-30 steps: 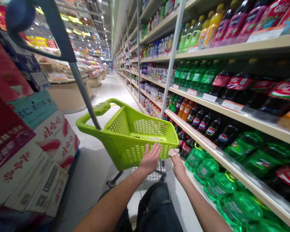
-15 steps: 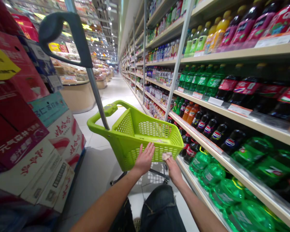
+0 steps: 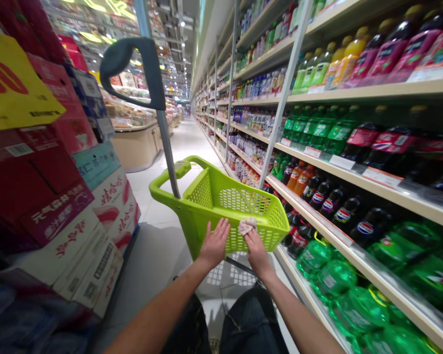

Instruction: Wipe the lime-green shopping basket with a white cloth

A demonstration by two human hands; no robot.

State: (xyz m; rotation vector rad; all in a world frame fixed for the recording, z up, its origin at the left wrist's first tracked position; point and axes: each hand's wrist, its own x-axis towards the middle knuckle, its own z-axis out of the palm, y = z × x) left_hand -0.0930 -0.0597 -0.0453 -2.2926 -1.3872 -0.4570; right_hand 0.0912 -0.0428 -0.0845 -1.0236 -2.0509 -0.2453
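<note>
A lime-green wheeled shopping basket [image 3: 192, 211] stands in the aisle in front of me, its grey pull handle [image 3: 143, 64] raised up to the left. My left hand [image 3: 214, 243] lies flat against the basket's near wall, fingers spread. My right hand [image 3: 256, 247] is closed on a small crumpled pale cloth [image 3: 247, 225] and presses it on the basket's near rim. My dark jeans show below, between my forearms.
Long shelves of soft-drink bottles [image 3: 354, 147] run along the right, with green bottles [image 3: 335, 280] lowest by my right arm. Stacked red and white cartons [image 3: 66, 211] crowd the left. The white tiled aisle [image 3: 192, 142] runs ahead between them.
The cloth and my right hand have slid left along the basket's rim, closer to my left hand. The view has shifted, so the basket sits more to the right.
</note>
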